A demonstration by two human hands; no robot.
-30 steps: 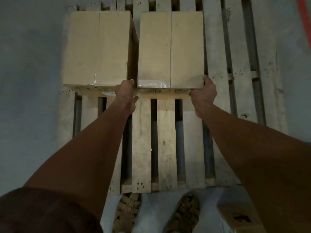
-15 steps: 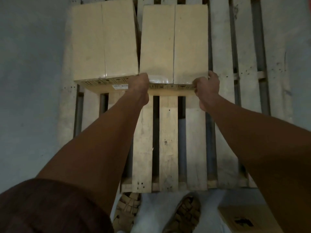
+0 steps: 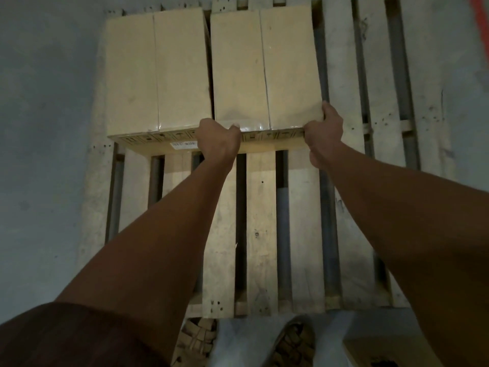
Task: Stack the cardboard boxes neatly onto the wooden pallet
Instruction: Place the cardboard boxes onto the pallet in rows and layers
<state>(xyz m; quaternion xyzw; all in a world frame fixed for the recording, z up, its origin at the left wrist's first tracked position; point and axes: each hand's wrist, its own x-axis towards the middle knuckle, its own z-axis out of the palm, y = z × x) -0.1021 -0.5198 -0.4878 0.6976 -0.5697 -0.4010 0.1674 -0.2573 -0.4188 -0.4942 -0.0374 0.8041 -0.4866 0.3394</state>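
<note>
Boxes are filling only the wooden pallet (image 3: 267, 221)'s far-left end: left box (image 3: 156, 72) sitting, right box (image 3: 264, 67) being gripped at its near corners by left hand (image 3: 218, 140) and right hand (image 3: 324, 128), another box (image 3: 370, 353) waiting by the feet

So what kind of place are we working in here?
Probably a warehouse or storeroom: a wooden pallet on a bare concrete floor, two sealed cardboard boxes on it, and a red floor line.

A single wide-angle view from a camera worn on the person's head looks forward and steeply down. The wooden pallet (image 3: 267, 229) fills the middle of the frame, its far end at the top. Both forearms reach away from the lens. The person's sandals (image 3: 197, 343) sit at the bottom edge, directly below the camera. Straight edges bow outward towards the frame's sides.
</note>
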